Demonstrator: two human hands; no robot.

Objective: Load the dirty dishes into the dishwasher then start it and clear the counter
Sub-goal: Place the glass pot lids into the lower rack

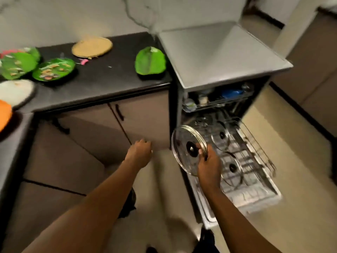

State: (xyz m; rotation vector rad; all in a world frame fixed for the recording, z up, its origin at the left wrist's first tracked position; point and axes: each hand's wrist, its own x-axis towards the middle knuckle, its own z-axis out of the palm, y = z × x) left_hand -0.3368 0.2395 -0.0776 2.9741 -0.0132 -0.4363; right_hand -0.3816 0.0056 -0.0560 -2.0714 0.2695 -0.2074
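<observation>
Glass is what we hold: our right hand pinches the round clear glass lid with the black centre knob by its rim, tilted on edge, just above the near-left corner of the pulled-out lower wire rack of the open dishwasher. Two more glass lids with black knobs already lie in that rack — one further in, one nearer us. The upper rack carries some items, blurred; something blue shows among them.

Our left hand hangs in front of the brown cabinet doors, fingers loosely curled and holding nothing.

On the black worktop to the left of the dishwasher rests a green leaf-shaped plate near the right end, a round tan woven mat towards the wall, and two more green plates with food scraps at the left — beside them a white plate and the edge of an orange one.
</observation>
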